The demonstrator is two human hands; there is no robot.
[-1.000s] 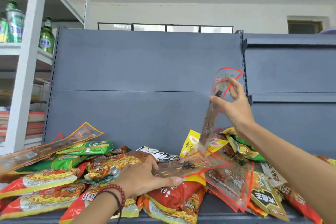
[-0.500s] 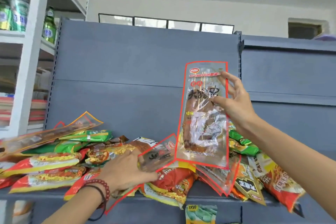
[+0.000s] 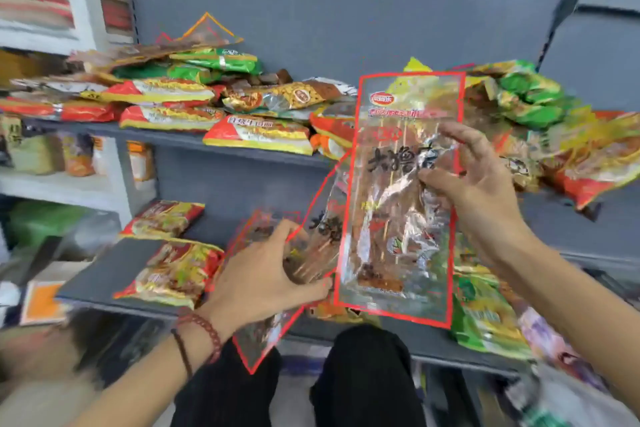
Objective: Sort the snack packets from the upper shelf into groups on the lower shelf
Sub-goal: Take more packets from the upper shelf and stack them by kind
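My right hand pinches a clear, red-edged skewer packet upright by its right side, in front of both shelves. My left hand grips a second clear red-edged packet, tilted, low over the lower shelf. The upper shelf carries a heap of red, yellow and green snack packets. On the lower shelf lie two red noodle packets at left and green packets at right.
A white shelving unit with jars and stacked goods stands at left. The grey back panel rises behind the shelves. My dark trouser legs show below the lower shelf. An orange box sits low at left.
The view has dropped to show the lower shelf. Both hands have come down from the upper shelf, each with its clear red-edged packet.
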